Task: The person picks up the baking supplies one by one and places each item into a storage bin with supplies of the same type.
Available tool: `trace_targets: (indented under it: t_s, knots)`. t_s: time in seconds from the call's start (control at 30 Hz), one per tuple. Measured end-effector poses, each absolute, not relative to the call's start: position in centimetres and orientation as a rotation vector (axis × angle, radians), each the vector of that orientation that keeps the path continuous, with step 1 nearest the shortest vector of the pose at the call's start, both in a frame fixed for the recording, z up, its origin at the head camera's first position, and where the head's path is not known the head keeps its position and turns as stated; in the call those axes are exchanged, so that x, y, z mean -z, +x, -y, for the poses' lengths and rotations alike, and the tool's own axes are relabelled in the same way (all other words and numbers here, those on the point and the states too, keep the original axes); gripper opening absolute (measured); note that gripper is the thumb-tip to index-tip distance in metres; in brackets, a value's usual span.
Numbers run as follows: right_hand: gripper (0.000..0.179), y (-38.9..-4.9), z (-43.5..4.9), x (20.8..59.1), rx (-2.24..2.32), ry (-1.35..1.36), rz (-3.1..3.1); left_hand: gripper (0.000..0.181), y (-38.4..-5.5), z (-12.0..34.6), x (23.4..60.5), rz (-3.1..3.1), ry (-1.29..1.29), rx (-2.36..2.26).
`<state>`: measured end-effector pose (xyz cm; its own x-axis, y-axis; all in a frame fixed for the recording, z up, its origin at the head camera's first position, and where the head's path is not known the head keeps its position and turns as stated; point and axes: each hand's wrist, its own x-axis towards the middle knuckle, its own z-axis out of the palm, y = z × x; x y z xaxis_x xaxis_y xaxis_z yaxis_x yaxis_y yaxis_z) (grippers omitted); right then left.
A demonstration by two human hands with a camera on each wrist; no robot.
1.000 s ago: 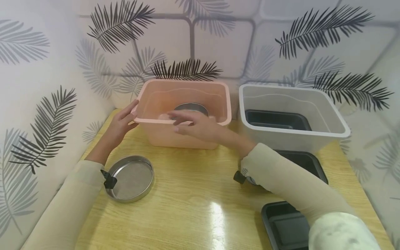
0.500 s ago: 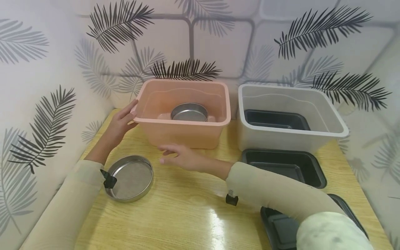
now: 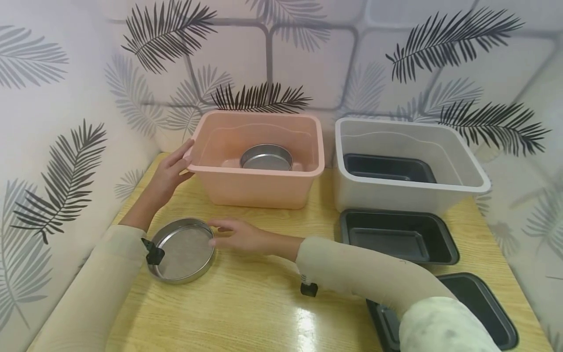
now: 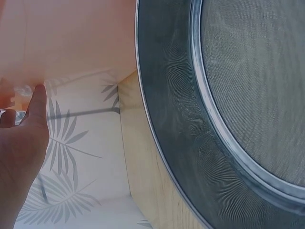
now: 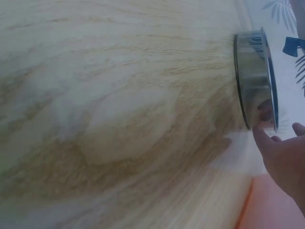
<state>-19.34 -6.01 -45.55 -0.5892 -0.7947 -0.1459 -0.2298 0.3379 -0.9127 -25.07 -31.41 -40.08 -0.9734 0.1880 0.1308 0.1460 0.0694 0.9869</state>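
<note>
A round metal sieve (image 3: 185, 254) with a fine mesh lies on the wooden table at the left. My right hand (image 3: 244, 236) has its fingertips right at the sieve's right rim, fingers extended and nothing held. In the right wrist view, that hand's thumb comes up close to the sieve's metal side wall (image 5: 253, 81). My left hand (image 3: 167, 176) rests on the left front corner of the pink bin (image 3: 259, 189), fingers fairly straight along the rim. A second round metal sieve (image 3: 266, 163) sits inside this bin, its lower part hidden by the front wall.
A white bin (image 3: 396, 195) stands right of the pink one, with a dark baking pan (image 3: 389, 168) inside. Another dark loaf pan (image 3: 396, 239) lies in front of it. Nearer, a further dark pan (image 3: 479, 298) is partly covered by my right sleeve. Patterned walls border the table.
My right hand has moved from over the pink bin, down and left across the table to the sieve's rim. My left hand has stayed at the bin's corner.
</note>
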Motion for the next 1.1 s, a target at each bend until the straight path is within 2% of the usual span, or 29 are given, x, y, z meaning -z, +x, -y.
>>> trace_targets:
  t_s: [0.67, 1.1]
  knots:
    - [0.061, -19.6, 7.7, 47.8, 1.222, -0.943, -2.006, 0.057, -25.0, 31.4, 40.0, -2.260, 0.330, -2.117]
    - [0.055, -19.0, 8.5, 47.7, 1.210, -0.853, -2.085, 0.058, -25.0, 31.2, 40.2, -2.248, 0.339, -2.131]
